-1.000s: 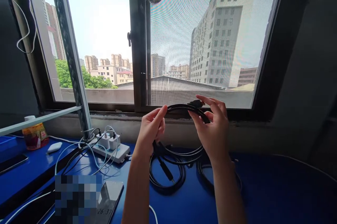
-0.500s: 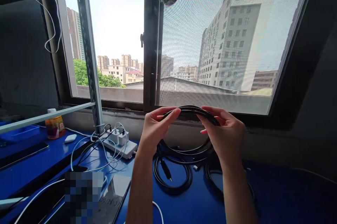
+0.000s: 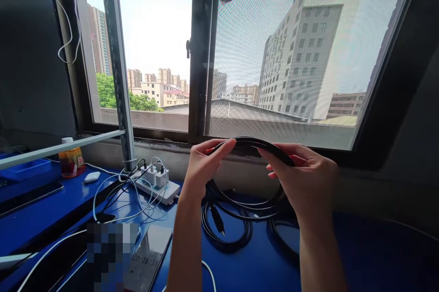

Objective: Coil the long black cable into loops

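A black cable [image 3: 259,142] hangs in several loops between my two hands, above the blue table. My left hand [image 3: 209,159] pinches the top of the loops at their left side, thumb on top. On the right side, my right hand [image 3: 303,164] is closed around the same bundle, its fingertips partly hidden behind the palm. A black plug end [image 3: 217,219] dangles below the left of the coil. Beneath lie a second coiled black cable [image 3: 244,247] and, further right, another black coil [image 3: 283,241], partly covered by my right forearm.
Left on the blue table [image 3: 219,278] are a white power strip [image 3: 168,193] with chargers and tangled cords, a phone [image 3: 151,255] showing a timer, a bottle [image 3: 71,161] and a white case [image 3: 92,177]. A metal shelf post [image 3: 123,77] stands before the window.
My right hand has moved to the right and slightly down, widening the held loops. My left hand keeps nearly the same place on the cable.
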`<state>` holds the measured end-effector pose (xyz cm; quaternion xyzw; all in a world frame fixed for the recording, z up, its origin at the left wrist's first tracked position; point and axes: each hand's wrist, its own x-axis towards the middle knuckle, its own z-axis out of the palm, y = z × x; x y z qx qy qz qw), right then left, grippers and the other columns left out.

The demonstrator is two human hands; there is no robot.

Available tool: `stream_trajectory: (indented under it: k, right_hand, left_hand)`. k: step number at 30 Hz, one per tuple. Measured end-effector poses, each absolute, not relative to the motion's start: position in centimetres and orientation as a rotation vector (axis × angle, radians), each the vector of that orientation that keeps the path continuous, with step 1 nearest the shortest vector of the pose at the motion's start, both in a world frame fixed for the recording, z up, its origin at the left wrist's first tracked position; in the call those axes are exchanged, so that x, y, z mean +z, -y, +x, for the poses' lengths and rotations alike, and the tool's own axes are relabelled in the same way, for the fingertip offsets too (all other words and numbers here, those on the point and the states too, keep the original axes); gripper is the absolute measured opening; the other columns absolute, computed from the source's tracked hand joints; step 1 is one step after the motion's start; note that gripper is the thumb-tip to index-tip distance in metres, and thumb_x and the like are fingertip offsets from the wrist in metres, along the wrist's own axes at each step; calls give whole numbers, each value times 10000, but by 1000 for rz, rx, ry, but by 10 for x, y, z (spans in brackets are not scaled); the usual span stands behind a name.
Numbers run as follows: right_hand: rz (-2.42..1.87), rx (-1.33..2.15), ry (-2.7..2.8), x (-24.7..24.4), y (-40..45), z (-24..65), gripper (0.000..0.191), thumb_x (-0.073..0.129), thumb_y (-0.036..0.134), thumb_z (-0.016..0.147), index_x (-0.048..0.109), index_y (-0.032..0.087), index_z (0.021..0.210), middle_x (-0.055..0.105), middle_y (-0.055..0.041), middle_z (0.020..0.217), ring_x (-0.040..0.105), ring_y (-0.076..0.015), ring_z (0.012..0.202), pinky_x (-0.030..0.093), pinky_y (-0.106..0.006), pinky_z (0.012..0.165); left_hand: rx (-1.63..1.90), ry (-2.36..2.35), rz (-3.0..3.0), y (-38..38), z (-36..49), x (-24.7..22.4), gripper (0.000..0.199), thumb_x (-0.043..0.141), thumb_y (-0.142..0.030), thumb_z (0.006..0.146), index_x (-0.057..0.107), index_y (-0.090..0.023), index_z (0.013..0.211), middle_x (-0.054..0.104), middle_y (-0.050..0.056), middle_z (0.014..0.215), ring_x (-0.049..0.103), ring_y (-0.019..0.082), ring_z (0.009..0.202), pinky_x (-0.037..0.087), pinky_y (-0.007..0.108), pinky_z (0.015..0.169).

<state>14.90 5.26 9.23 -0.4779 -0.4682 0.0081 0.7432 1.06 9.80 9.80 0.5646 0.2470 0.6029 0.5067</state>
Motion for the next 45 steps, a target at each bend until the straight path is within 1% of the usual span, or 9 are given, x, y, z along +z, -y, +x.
stream_trajectory:
  k: [6,13,21,23,28,31,35,41,45]
  right_hand:
    - [-989,108,1079,92,-57,143,284,803,458,556,680,202,558,580,14,422,571,-148,358,437,-222,358]
    - [-1005,207,1024,97,-57,149,293,820,444,468,714,203,595,618,7,463,544,-143,313,396,-216,308]
    - [-1008,200,1023,98,-47,162,288,820,420,486,738,193,642,586,26,435,545,-128,316,373,-194,318]
    - [-1008,197,1019,98,-45,165,300,834,415,476,740,188,649,590,23,440,548,-129,318,379,-194,320]
    - [-1005,218,1006,99,-41,173,327,841,414,472,747,179,679,600,18,456,557,-129,325,391,-180,309]
    - [-998,288,1004,98,-40,176,336,852,399,451,747,176,680,599,24,458,551,-125,317,422,-178,298]
    - [-966,380,1042,96,-41,177,337,850,409,479,749,182,706,647,7,519,573,-126,355,491,-193,318]
    - [-962,529,1090,99,-36,175,371,860,414,445,746,181,711,614,18,468,519,-103,306,441,-167,272]
    - [-984,527,1197,100,-34,177,421,827,480,517,753,189,812,630,11,518,535,-102,343,441,-166,286]
  left_hand:
    - [1482,-674,1362,-95,0,99,358,777,-500,557,686,-179,687,289,-114,372,177,14,327,56,215,346]
    - [1402,-631,1388,-105,9,93,350,747,-530,611,606,-209,607,274,-100,381,166,30,322,53,238,334]
    - [1325,-614,1461,-99,20,95,500,721,-605,622,436,-234,446,254,-79,364,164,40,319,64,256,336]
    - [1317,-609,1482,-96,23,96,496,704,-633,621,464,-235,447,255,-78,358,158,41,317,61,258,337]
    - [1285,-602,1526,-91,29,98,459,686,-672,607,611,-225,536,248,-83,348,141,46,324,65,262,340]
    - [1257,-590,1533,-91,31,97,486,677,-691,599,627,-210,555,254,-85,352,143,43,330,75,256,336]
    - [1209,-576,1526,-93,30,96,512,688,-693,579,543,-209,502,278,-86,347,169,35,319,102,235,324]
    - [1162,-563,1522,-96,27,95,550,665,-685,613,421,-215,463,261,-90,341,177,30,316,105,228,330]
    - [1172,-516,1500,-94,24,96,566,675,-666,615,373,-217,451,246,-91,361,178,28,324,89,240,338]
